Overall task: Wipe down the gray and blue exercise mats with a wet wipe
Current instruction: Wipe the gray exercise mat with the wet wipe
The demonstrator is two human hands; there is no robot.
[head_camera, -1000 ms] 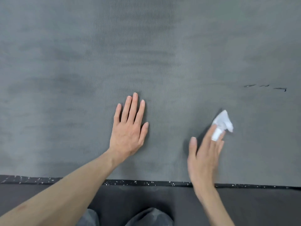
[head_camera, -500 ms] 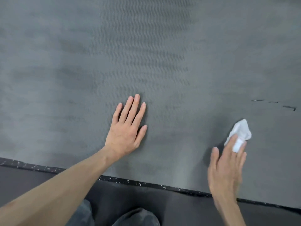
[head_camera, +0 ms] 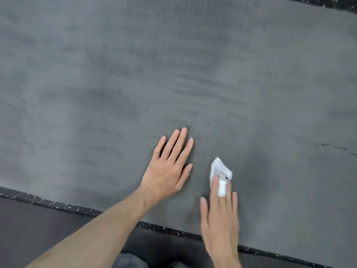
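A gray exercise mat fills most of the head view, streaked with darker damp patches. My left hand lies flat on it, palm down, fingers straight and together. Just to its right, my right hand presses a crumpled white wet wipe onto the mat with straight fingers. A strip of the wipe lies over one middle finger, tucked between its neighbours. No blue mat is in view.
A black speckled floor strip runs along the mat's near edge, with a darker surface below it. My grey-trousered knees show at the bottom. Small dark marks sit on the mat at right.
My right hand with the wipe first slid right, then swept back left and now sits close beside my left hand. My left hand stayed flat on the mat.
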